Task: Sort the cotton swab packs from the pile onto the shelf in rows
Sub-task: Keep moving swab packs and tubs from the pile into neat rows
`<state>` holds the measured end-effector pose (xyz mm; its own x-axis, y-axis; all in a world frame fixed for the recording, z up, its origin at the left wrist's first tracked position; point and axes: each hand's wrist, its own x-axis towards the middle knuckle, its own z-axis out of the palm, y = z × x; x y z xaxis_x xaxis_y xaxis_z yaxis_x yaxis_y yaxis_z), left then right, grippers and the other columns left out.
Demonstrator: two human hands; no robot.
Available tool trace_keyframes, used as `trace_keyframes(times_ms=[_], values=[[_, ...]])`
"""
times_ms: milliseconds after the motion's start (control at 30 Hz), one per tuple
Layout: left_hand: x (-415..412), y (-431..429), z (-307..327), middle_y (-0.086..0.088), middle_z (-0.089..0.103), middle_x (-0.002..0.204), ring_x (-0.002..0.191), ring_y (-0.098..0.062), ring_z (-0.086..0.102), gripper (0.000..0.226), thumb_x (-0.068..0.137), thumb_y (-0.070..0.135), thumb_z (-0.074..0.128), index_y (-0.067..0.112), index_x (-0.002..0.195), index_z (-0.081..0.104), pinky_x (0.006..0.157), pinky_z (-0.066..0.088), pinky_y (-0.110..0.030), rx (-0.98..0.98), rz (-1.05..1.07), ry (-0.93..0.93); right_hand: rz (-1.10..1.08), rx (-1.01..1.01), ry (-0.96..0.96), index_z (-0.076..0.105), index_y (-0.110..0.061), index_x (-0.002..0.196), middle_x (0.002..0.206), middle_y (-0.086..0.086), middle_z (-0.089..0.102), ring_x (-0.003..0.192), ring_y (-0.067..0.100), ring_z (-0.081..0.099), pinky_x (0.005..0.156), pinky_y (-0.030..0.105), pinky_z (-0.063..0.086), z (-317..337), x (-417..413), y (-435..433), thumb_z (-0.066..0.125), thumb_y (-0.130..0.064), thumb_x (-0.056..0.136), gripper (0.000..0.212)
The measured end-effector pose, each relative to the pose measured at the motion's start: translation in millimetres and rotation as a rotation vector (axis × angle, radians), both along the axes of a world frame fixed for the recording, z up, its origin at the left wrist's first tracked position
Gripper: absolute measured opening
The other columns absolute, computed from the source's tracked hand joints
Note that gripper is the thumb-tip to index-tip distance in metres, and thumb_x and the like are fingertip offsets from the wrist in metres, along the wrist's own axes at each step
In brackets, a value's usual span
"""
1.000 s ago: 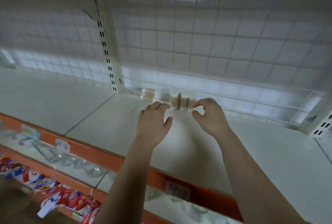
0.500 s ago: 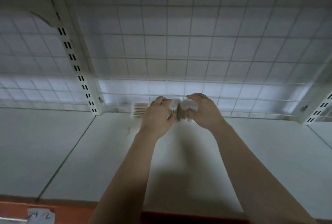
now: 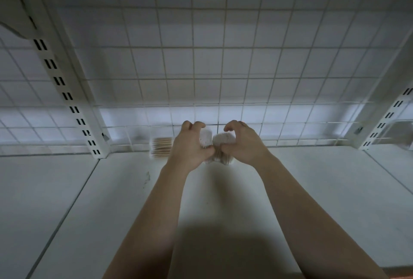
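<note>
On the white metal shelf [image 3: 107,200] by the wire grid back [image 3: 201,66], our left hand [image 3: 190,148] and right hand [image 3: 244,144] each curl fingers [image 3: 187,125] round a clear cotton swab pack [image 3: 206,137].

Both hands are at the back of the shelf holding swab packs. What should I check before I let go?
1. Left hand grips the left pack: ok.
2. Right hand grips the right pack: ok.
3. Held packs' bases down on the shelf: cannot tell, the hands hide them.
4. Held packs in line with the placed pack by the wire grid: cannot tell, blurred.
5. Bare shelf to the right for more packs: ok.
</note>
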<state>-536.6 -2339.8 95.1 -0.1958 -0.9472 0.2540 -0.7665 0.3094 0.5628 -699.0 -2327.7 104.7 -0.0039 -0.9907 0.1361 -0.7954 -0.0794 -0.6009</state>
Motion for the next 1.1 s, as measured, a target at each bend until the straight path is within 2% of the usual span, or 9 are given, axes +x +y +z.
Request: trace_keyframes(times_ms=[133,300,400,500,733,833,933,1000,1100], values=[[3,5,0,-0.001,0.039,0.114,0.099,-0.023,0.053,0.065,0.072,0.031,0.072,0.017,0.131,0.048,0.079,0.038,-0.026,-0.025,-0.005,0.006,-0.01,0.063,-0.016,0.05,-0.024,0.118,0.107,0.0,0.045,0.084,0.017,0.049,0.062,0.025,0.036,-1,-3,4,0.063,-0.031,0.079,0.042],[-1,14,3,0.001,0.042,0.123,0.11,-0.019,0.05,0.061,0.078,0.033,0.066,0.017,0.134,0.048,0.083,0.034,-0.023,-0.061,-0.024,0.01,-0.111,0.056,-0.107,0.054,-0.015,0.111,0.106,-0.001,0.046,0.081,0.009,0.047,0.056,0.019,0.035,3,-18,19,0.07,-0.035,0.074,0.045],[-16,21,5,0.0,0.049,0.131,0.118,-0.019,0.048,0.06,0.078,0.036,0.064,0.016,0.133,0.051,0.091,0.034,-0.022,-0.088,-0.073,0.026,-0.131,0.029,-0.107,0.054,-0.014,0.1,0.095,-0.001,0.055,0.08,0.014,0.052,0.059,0.024,0.04,9,-37,38,0.073,-0.036,0.069,0.042],[-42,33,7,-0.001,0.052,0.131,0.121,-0.022,0.046,0.059,0.079,0.036,0.064,0.017,0.133,0.052,0.099,0.037,-0.03,-0.09,-0.121,0.027,-0.171,0.017,-0.134,0.051,-0.016,0.094,0.082,-0.003,0.057,0.07,0.016,0.053,0.057,0.029,0.04,13,-59,61,0.075,-0.036,0.068,0.041],[-128,77,15,0.002,0.05,0.119,0.116,-0.02,0.046,0.056,0.078,0.038,0.068,0.02,0.13,0.053,0.091,0.036,-0.025,-0.108,-0.232,0.043,-0.268,-0.037,-0.31,0.056,-0.019,0.097,0.076,-0.008,0.062,0.067,0.015,0.059,0.061,0.034,0.051,27,-137,127,0.07,-0.04,0.06,0.045],[-173,102,18,0.004,0.048,0.111,0.113,-0.016,0.045,0.052,0.078,0.039,0.068,0.022,0.126,0.056,0.086,0.033,-0.021,-0.112,-0.276,0.065,-0.259,-0.116,-0.317,0.057,-0.02,0.106,0.083,-0.015,0.058,0.071,0.018,0.061,0.061,0.04,0.056,30,-182,161,0.065,-0.019,0.076,0.031],[-225,131,23,0.006,0.047,0.107,0.108,-0.016,0.048,0.049,0.077,0.04,0.069,0.026,0.123,0.059,0.085,0.034,-0.022,-0.128,-0.338,0.077,-0.272,-0.139,-0.252,0.059,-0.026,0.098,0.095,-0.01,0.052,0.07,0.03,0.062,0.057,0.045,0.056,32,-232,195,0.06,-0.011,0.08,0.023],[-260,151,26,0.004,0.048,0.109,0.105,-0.016,0.051,0.048,0.076,0.04,0.069,0.026,0.121,0.06,0.085,0.035,-0.022,-0.131,-0.37,0.08,-0.293,-0.132,-0.231,0.061,-0.026,0.094,0.091,-0.008,0.057,0.062,0.028,0.063,0.056,0.04,0.056,35,-266,216,0.058,-0.012,0.081,0.019],[-313,179,28,0.004,0.051,0.116,0.107,-0.016,0.052,0.049,0.076,0.04,0.068,0.022,0.12,0.06,0.086,0.036,-0.023,-0.156,-0.418,0.083,-0.316,-0.159,-0.184,0.065,-0.022,0.094,0.083,-0.008,0.063,0.05,0.013,0.06,0.049,0.029,0.051,40,-314,251,0.059,-0.014,0.086,0.012]])
